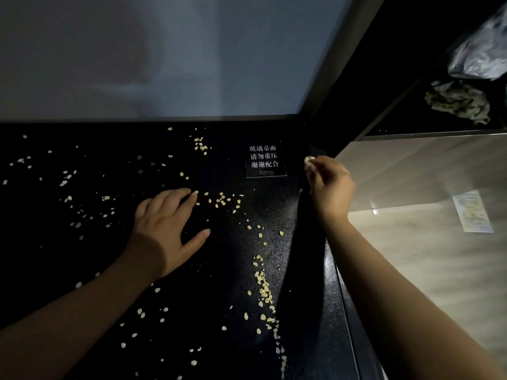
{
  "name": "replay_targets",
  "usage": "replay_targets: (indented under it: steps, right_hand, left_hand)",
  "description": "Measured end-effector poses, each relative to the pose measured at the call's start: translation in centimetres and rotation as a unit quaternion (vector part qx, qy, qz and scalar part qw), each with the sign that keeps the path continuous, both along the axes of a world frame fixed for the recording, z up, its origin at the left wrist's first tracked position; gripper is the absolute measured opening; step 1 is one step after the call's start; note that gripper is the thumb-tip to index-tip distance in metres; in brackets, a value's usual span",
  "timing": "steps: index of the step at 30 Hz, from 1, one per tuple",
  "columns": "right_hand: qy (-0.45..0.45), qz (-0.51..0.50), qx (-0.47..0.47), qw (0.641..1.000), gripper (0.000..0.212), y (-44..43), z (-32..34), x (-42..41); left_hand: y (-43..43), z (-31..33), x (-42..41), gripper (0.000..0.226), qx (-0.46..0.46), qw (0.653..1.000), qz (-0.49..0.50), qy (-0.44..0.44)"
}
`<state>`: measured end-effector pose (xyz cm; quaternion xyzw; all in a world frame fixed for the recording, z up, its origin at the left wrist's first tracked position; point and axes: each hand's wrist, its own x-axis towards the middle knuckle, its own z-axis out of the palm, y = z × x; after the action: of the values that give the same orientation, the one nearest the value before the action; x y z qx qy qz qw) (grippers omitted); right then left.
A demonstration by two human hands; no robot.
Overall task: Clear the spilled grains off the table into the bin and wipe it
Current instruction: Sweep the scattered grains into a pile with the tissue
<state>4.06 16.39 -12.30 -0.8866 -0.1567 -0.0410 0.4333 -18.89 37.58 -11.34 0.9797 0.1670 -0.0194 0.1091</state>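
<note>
Left hand [167,229] spread flat on worktop [41,242] among grains [263,286]; right hand [330,185], two o'clock, pinches an indistinct pale lump [309,161].

Entry: one person, two arms.

- Left grip [164,229]: fingers and thumb are being shown from the back, with short, plain nails.
- Right grip [332,185]: the back and knuckles are being shown.
- Left forearm [82,303], right forearm [397,283]: both are being shown bare from wrist to frame edge.
- A shadow is being cast across the left wrist.
- The right forearm is being lit along its outer side.
</note>
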Motion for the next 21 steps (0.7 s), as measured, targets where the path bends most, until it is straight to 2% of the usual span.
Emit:
replay_targets:
  steps: [2, 5, 8, 10, 13, 17, 21]
  right_hand:
    - [0.005, 0.012, -0.019, 1.0, 0.014, 0.5, -0.9, -0.9]
    - [0.024, 0.067, 0.003, 0.997, 0.015, 1.0, -0.9, -5.1]
    - [0.105, 0.146, 0.066, 0.981, 0.015, 1.6, -0.1, -10.1]
    - [0.146, 0.151, 0.108, 0.972, 0.015, 1.5, 0.5, -11.6]
    - [0.152, 0.107, 0.146, 0.972, 0.016, 1.3, 1.1, -9.6]
    - [0.103, 0.097, 0.095, 0.985, 0.015, 3.1, 1.2, -5.1]
    - [0.069, 0.141, 0.032, 0.987, 0.013, 5.1, -0.4, -6.5]
  left_hand:
    - [0.1, 0.0, 0.0, 0.074, 0.001, 1.0, -0.002, -0.001]
    - [0.2, 0.0, -0.2, 0.074, 0.001, 1.0, -0.007, 0.006]
    - [0.3, 0.1, -0.2, 0.074, 0.001, 1.0, -0.013, 0.009]
    - [0.5, 0.2, -0.2, 0.074, 0.0, 1.0, -0.019, 0.011]
    - [0.7, 0.3, -0.4, 0.076, 0.003, 0.999, -0.026, 0.019]
    - [0.6, 0.3, -0.4, 0.078, 0.002, 0.999, -0.026, 0.026]
    - [0.7, 0.4, -0.6, 0.079, -0.005, 0.999, -0.033, 0.024]
